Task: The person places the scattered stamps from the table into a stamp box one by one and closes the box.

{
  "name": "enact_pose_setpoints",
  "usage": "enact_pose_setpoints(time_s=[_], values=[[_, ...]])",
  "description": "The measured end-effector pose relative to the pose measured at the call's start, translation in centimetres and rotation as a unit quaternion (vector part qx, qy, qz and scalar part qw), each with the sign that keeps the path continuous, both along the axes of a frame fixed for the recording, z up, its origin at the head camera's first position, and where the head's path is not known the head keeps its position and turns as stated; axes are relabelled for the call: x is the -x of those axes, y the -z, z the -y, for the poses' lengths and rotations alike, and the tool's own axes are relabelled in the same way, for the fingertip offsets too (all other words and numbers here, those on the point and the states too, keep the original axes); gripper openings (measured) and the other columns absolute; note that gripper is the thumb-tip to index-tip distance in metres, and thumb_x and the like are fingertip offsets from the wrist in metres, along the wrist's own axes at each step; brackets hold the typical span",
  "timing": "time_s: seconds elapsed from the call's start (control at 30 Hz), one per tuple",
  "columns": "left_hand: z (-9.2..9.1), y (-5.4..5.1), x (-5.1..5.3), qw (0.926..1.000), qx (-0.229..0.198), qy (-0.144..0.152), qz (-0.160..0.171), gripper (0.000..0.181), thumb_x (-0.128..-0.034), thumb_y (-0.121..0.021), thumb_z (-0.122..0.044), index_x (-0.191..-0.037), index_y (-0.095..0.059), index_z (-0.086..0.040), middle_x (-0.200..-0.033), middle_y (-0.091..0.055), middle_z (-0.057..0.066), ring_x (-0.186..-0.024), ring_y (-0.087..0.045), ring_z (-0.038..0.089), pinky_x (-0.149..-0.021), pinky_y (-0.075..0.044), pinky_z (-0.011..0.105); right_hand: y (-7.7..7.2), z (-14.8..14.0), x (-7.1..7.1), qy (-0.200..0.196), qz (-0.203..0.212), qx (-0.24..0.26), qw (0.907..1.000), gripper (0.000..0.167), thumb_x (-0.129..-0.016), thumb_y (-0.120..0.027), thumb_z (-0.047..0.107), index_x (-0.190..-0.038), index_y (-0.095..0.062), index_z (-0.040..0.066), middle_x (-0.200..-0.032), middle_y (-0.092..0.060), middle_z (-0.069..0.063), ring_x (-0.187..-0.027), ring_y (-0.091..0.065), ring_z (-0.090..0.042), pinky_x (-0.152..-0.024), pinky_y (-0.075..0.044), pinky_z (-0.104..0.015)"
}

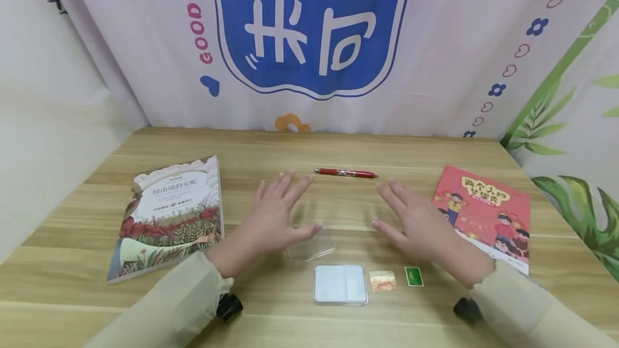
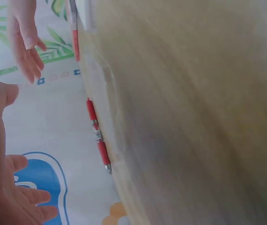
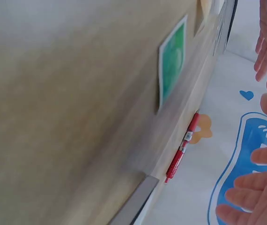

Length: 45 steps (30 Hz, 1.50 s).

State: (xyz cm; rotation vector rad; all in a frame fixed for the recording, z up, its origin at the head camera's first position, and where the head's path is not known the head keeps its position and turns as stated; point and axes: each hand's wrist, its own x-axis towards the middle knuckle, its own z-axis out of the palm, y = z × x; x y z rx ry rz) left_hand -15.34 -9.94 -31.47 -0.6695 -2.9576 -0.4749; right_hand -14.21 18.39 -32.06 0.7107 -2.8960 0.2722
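Note:
My left hand (image 1: 274, 219) hovers over the table with fingers spread, nearest to a clear plastic lid (image 1: 311, 246) partly hidden beneath the thumb. To the right, my right hand (image 1: 419, 223) is held in the air, fingers extended, beside the red book. Neither hand holds anything. In front of them lies a clear shallow case with a white inside (image 1: 340, 284). Two small stamp-like pieces lie to its right: a pale orange-printed one (image 1: 383, 281) and a green one (image 1: 414, 276) with a white border. Beyond the hands lies a red pen (image 1: 345, 173).
A book with an illustrated garden cover (image 1: 169, 214) lies on the left of the wooden table (image 1: 271, 316). At the right is a red book (image 1: 488, 214). Printed cloth (image 1: 159, 69) hangs behind the table's far edge.

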Motion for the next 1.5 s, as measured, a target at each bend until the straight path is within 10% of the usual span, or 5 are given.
enact_pose_setpoints(time_s=[0.57, 1.1, 1.5], values=[[0.7, 0.1, -3.2, 0.9853, -0.145, 0.065, 0.063, 0.08, -0.0675, -0.08, -0.032, -0.137, -0.043, -0.02, -0.135, -0.046, 0.008, -0.118, -0.048, 0.03, -0.093, -0.042, 0.052, 1.0, -0.3, -2.7, -0.248, -0.079, 0.01, 0.9655, 0.048, -0.086, -0.064, 0.032, -0.125, -0.055, 0.006, -0.114, -0.06, -0.007, -0.102, -0.059, -0.02, -0.084, -0.05, -0.036], [-0.2, 1.5, -4.4, 0.9633, -0.137, 0.157, 0.17, 0.065, -0.0689, -0.079, -0.018, -0.128, -0.052, -0.013, -0.118, -0.058, 0.002, -0.101, -0.058, 0.02, -0.083, -0.048, 0.031, 1.6, -0.4, -3.7, -0.296, 0.008, 0.019, 0.9549, 0.021, -0.083, -0.068, 0.019, -0.103, -0.068, 0.015, -0.093, -0.06, 0.008, -0.082, -0.053, -0.001, -0.072, -0.047, -0.017], [-0.9, 1.9, -4.6, 0.9684, -0.063, 0.199, 0.136, 0.053, -0.0649, -0.081, -0.022, -0.113, -0.063, -0.009, -0.096, -0.056, -0.005, -0.088, -0.049, 0.006, -0.079, -0.043, 0.021, 1.4, -0.5, -3.3, -0.242, 0.087, 0.034, 0.9659, 0.005, -0.085, -0.066, 0.019, -0.09, -0.066, 0.019, -0.084, -0.056, 0.013, -0.074, -0.048, 0.003, -0.066, -0.046, -0.017]])
